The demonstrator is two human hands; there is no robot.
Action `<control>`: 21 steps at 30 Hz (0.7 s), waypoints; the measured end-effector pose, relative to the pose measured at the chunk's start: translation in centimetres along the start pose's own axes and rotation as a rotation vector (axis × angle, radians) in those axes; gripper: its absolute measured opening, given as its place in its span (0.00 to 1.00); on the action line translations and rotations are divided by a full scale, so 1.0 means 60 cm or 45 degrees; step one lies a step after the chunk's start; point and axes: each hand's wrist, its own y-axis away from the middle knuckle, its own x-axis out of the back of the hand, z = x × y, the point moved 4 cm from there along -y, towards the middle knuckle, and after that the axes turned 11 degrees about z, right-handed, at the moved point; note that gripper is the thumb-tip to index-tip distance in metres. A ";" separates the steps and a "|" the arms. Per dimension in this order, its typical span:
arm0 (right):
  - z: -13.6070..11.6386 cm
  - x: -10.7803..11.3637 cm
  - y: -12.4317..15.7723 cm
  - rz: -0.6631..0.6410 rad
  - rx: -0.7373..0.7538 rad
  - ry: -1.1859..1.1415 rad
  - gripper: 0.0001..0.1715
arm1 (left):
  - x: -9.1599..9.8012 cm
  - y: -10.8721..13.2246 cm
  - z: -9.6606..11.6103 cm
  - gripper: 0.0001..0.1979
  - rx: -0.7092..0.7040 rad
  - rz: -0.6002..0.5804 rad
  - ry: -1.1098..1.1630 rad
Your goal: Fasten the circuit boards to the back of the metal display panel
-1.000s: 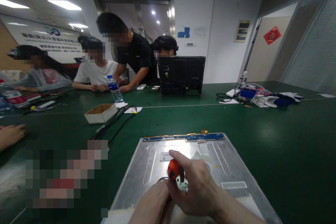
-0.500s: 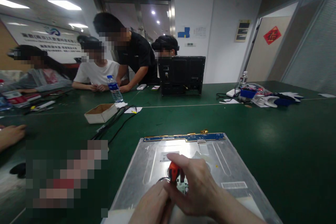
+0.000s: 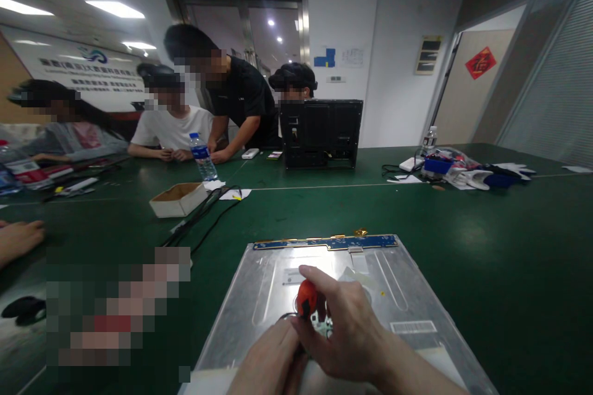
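My right hand is closed round the red-orange and black handle of a screwdriver, which stands nearly upright over a flat metal display panel. Close against its lower end is my left hand, with the fingers curled in; what they grip is hidden. Part of a small green circuit board shows beneath my right hand. A blue circuit strip runs along the panel's far edge. The screwdriver's tip is out of sight.
Left of the panel lie black cables and an open box. A water bottle stands behind them. Across the table is a black casing; gloves and a pile of items lie at right. Several people sit or stand around.
The screwdriver handle has turned slightly, and my right index finger and thumb have shifted with it. My left hand stays nearly in place. A dark object at far left has moved further left.
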 end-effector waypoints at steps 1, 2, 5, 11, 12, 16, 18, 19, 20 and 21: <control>-0.001 0.001 -0.001 0.006 0.006 0.005 0.31 | -0.002 0.002 -0.002 0.15 0.011 -0.016 0.000; -0.003 0.001 -0.001 0.007 0.013 0.011 0.30 | -0.003 0.004 -0.004 0.15 0.020 -0.019 -0.001; -0.003 0.003 -0.005 -0.006 0.009 0.020 0.30 | -0.005 0.008 -0.009 0.12 0.052 0.003 0.000; 0.001 0.005 -0.012 -0.091 -0.037 -0.038 0.33 | -0.001 -0.004 0.001 0.16 0.021 -0.034 0.081; 0.001 0.005 -0.013 -0.094 -0.029 -0.044 0.33 | 0.000 -0.005 0.003 0.16 0.020 -0.031 0.085; -0.001 0.007 -0.012 -0.086 -0.023 -0.064 0.36 | 0.001 -0.003 0.002 0.12 0.044 -0.030 0.061; 0.000 0.008 -0.010 -0.073 -0.044 -0.045 0.37 | 0.000 0.000 0.001 0.10 0.044 -0.025 0.024; 0.000 0.008 -0.009 -0.063 -0.049 -0.032 0.37 | -0.001 0.001 0.001 0.09 0.037 -0.021 0.005; -0.001 0.008 -0.008 -0.054 -0.049 -0.020 0.36 | -0.002 0.001 0.001 0.09 0.026 -0.015 -0.010; -0.001 0.008 -0.008 -0.048 -0.046 -0.013 0.35 | -0.002 0.001 0.002 0.09 0.005 -0.002 -0.019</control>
